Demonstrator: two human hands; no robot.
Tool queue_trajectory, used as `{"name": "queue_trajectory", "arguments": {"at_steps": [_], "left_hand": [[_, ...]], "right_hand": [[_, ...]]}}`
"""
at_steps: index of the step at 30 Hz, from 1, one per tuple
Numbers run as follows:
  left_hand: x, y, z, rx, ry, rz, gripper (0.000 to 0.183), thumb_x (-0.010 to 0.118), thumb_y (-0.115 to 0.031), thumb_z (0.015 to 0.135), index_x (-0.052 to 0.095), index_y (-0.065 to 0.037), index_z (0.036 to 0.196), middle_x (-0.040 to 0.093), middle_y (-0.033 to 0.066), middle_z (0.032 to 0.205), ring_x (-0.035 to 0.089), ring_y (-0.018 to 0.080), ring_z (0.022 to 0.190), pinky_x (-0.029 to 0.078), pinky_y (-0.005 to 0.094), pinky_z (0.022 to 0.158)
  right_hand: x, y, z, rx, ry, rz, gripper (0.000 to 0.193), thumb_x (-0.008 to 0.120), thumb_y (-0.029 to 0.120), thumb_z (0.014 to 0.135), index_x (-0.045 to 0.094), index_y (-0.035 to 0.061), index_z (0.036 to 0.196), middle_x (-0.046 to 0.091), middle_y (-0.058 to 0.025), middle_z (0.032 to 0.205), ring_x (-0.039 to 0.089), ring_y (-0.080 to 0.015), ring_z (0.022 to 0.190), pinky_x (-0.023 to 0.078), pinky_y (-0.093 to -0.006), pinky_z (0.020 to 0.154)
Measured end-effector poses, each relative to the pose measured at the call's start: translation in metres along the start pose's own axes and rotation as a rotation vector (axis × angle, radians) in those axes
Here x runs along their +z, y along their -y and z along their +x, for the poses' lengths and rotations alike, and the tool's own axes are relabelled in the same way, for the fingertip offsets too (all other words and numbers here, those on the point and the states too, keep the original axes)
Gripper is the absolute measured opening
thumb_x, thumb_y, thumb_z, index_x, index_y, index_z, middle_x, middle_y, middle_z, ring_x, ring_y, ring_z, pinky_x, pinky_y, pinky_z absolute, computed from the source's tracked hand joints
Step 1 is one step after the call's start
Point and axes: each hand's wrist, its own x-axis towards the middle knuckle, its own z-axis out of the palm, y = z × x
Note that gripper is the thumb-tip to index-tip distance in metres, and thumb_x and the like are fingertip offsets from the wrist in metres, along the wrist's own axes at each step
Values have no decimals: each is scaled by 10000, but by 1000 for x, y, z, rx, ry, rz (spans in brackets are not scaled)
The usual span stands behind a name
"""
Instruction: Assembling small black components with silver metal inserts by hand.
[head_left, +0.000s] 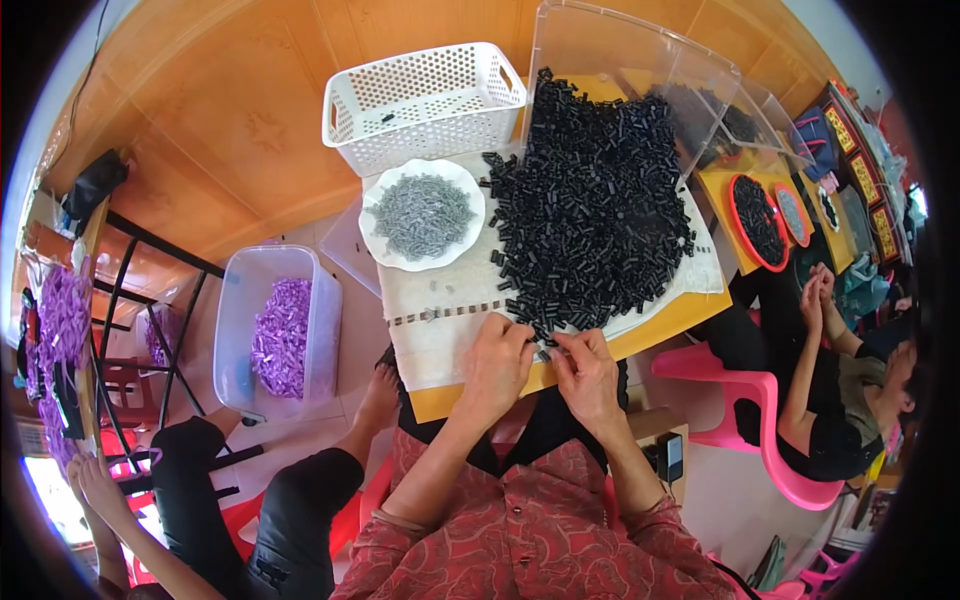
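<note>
On the cloth at the table's near edge, both my hands are close together with bent fingers. My left hand [500, 365] is pinched around a small black plastic piece at the near rim of a large heap of short black tubular pieces [590, 220]. Facing it, my right hand [588, 378] also pinches a small black piece, its fingertips almost meeting the left ones. Exact contact between the pieces is too small to make out. Left of the heap, a white scalloped plate [420, 264] holds many small greyish translucent pieces [424, 215].
Behind the plate stands a white perforated basket [430, 135]. A clear plastic bin [625, 45] lies tipped behind the heap. On the floor at left, a translucent tub [232, 320] contains purple pieces [282, 340]. Other people sit on both sides, one by a pink chair [765, 420].
</note>
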Motion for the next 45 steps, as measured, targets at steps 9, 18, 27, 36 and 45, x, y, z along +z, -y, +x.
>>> {"name": "queue_trajectory", "arguments": {"at_steps": [9, 18, 27, 36, 45], "left_hand": [[-4, 0, -5, 49, 19, 87, 132, 747, -66, 804, 660, -45, 901, 582, 114, 935, 637, 327, 859, 524, 427, 698], [-3, 2, -6, 76, 21, 49, 96, 674, -56, 853, 634, -23, 934, 568, 147, 951, 619, 366, 905, 530, 462, 729], [-8, -1, -7, 52, -84, -83, 109, 672, 19, 831, 668, -17, 934, 600, 133, 959, 637, 340, 870, 532, 427, 712], [-1, -6, -16, -123, 33, -473, 139, 701, -27, 894, 694, 8, 1028, 657, 126, 975, 684, 202, 751, 543, 330, 623], [2, 3, -23, -540, 223, -1067, 178, 624, -61, 989, 692, 29, 1126, 681, 67, 983, 694, 125, 841, 607, 253, 761]], "right_hand": [[2, -5, 1, 22, -8, 59, 130, 722, 72, 864, 679, 35, 981, 615, -131, 899, 662, -317, 696, 526, -406, 615], [-1, -4, 0, 125, -43, 241, 161, 739, 15, 862, 649, -15, 992, 674, -125, 887, 680, -216, 681, 533, -322, 605], [4, -16, -4, 250, -33, 389, 195, 759, 11, 844, 655, 0, 1009, 671, -56, 817, 610, -91, 644, 498, -255, 588], [2, -7, -8, 303, 17, 603, 137, 735, 2, 893, 658, -13, 1006, 682, -20, 769, 601, -49, 641, 494, -209, 562], [2, 2, -11, 237, 84, 774, 122, 700, -25, 916, 667, -27, 1033, 694, -46, 856, 639, -62, 702, 536, -198, 567]]}}
